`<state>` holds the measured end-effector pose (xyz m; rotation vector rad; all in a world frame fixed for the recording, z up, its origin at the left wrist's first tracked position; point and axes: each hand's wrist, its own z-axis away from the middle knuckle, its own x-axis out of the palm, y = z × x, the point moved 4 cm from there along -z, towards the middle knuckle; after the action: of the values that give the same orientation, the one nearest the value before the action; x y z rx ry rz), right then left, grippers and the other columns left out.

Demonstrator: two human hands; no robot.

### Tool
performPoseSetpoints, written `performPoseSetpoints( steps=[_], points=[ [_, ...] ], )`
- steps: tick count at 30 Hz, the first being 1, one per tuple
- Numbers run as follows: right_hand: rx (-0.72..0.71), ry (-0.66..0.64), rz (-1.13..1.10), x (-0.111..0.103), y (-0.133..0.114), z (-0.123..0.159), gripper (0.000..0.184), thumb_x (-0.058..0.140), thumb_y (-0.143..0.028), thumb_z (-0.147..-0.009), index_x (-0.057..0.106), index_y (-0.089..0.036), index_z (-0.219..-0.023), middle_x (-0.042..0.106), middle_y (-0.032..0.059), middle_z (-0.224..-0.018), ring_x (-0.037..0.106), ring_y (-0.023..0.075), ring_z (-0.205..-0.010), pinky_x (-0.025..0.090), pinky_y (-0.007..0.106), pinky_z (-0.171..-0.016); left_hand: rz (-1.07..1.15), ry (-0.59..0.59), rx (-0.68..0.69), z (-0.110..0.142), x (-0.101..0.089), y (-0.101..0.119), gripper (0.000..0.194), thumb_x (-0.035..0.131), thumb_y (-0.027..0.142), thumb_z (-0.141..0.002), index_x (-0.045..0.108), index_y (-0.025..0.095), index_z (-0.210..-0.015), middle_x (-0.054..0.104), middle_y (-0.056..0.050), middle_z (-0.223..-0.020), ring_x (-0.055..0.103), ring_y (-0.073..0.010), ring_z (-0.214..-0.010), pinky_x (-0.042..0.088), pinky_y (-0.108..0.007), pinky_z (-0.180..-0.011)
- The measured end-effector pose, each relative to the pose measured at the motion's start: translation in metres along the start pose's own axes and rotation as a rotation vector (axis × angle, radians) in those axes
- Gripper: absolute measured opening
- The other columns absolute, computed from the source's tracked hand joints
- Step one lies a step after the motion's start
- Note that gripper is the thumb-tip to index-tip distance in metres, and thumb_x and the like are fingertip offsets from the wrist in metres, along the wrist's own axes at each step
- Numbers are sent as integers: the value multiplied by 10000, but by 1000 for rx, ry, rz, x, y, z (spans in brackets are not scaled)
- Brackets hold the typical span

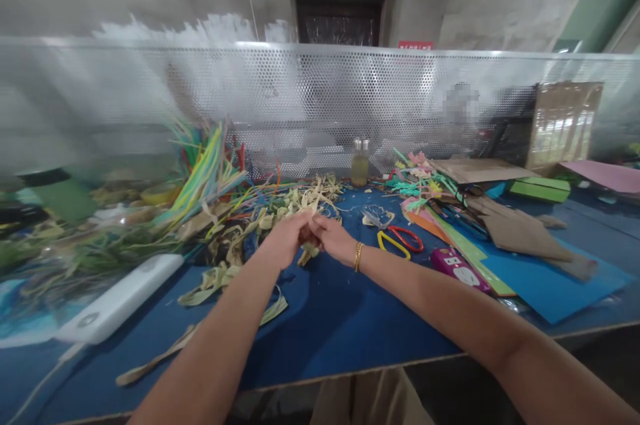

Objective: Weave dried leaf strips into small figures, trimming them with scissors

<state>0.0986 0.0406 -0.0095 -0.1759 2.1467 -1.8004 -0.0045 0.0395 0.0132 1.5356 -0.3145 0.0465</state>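
My left hand [289, 238] and my right hand [336, 239] meet above the middle of the blue table, fingers pinched together. A pale dried leaf strip [307, 254] shows just under the fingers, and both hands appear closed on it; its upper part is hidden by them. Just behind lies a loose pile of dried leaf strips [320, 194]. More curled strips [213, 283] rest left of my left forearm. To the right of my right hand are scissors [406, 238] with one red and one yellow handle. A gold bracelet [358, 256] circles my right wrist.
A white power strip [127, 295] and a bundle of coloured pipe cleaners [213, 168] are on the left. A glass jar [359, 165] stands at the back. On the right lie a purple packet [460, 270], blue paper [555, 288] and cardboard [520, 228]. A perforated metal screen [300, 88] borders the table.
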Motion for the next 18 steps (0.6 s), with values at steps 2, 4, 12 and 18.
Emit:
performPoseSetpoints(
  steps=[2,4,12,18],
  points=[
    [-40,-56,34,6,0,2,339,401,-413,-906,508,-178,-686,464,-32,-538,390,76,-463,305,197,-462,-12,-46,-27,1,9,-6,154,626,296,-731,612,144,-716,622,-42,-601,514,-127,-429,362,-243,-397],
    [-58,-90,80,6,0,5,385,393,-460,-898,520,-171,-678,467,-31,-519,401,77,-463,303,198,-465,60,22,-13,1,10,-4,118,576,251,-762,614,140,-759,655,-55,-677,508,-120,-428,345,-238,-388],
    [-131,-166,581,-24,-7,1,393,431,-420,-889,663,-154,-716,588,8,-570,514,100,-549,362,216,-591,631,192,74,-7,-24,27,240,383,154,-889,450,177,-660,335,78,-417,366,-46,-345,371,-153,-426],
    [-5,215,1057,-75,1,-39,285,464,-340,-866,715,-207,-846,680,93,-867,574,206,-913,368,293,-809,438,109,45,-6,-38,22,199,427,272,-884,559,155,-790,230,96,-426,228,-39,-324,198,-136,-327]
  ],
)
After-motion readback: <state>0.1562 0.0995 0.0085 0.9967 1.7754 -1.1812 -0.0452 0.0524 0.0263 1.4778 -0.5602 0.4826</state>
